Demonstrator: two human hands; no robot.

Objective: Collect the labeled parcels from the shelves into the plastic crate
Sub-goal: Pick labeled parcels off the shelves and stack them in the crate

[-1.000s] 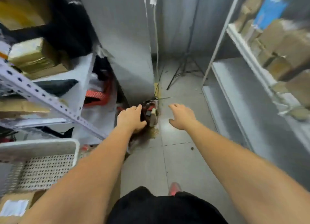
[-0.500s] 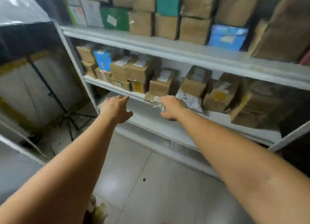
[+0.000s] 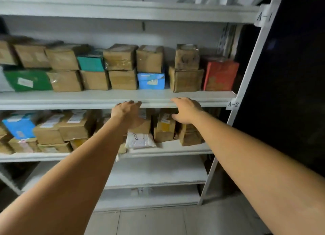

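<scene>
A white shelf rack (image 3: 158, 98) faces me, its middle two boards packed with parcels. On the A-2 board stand brown cardboard boxes (image 3: 121, 57), a blue box (image 3: 150, 81), a teal box (image 3: 90, 63), a green parcel (image 3: 26, 80) and a red box (image 3: 219, 74). Below it are labeled brown boxes (image 3: 164, 127), a white bag parcel (image 3: 139, 140) and a blue parcel (image 3: 19, 127). My left hand (image 3: 127, 111) and my right hand (image 3: 186, 110) reach out at the A-2 board's front edge, fingers loose, holding nothing. The plastic crate is out of view.
Two lower boards (image 3: 154, 171) hold almost nothing. The top board (image 3: 123, 8) carries white bags at the right. A slanted white upright (image 3: 246, 80) with tags A-1 and A-2 bounds the rack; beyond it is darkness. Grey floor tiles (image 3: 158, 220) lie below.
My view has swung from the aisle floor and crate up to this parcel rack. Both arms stayed stretched forward, and the hands have risen from the lower board's level to the A-2 board's edge.
</scene>
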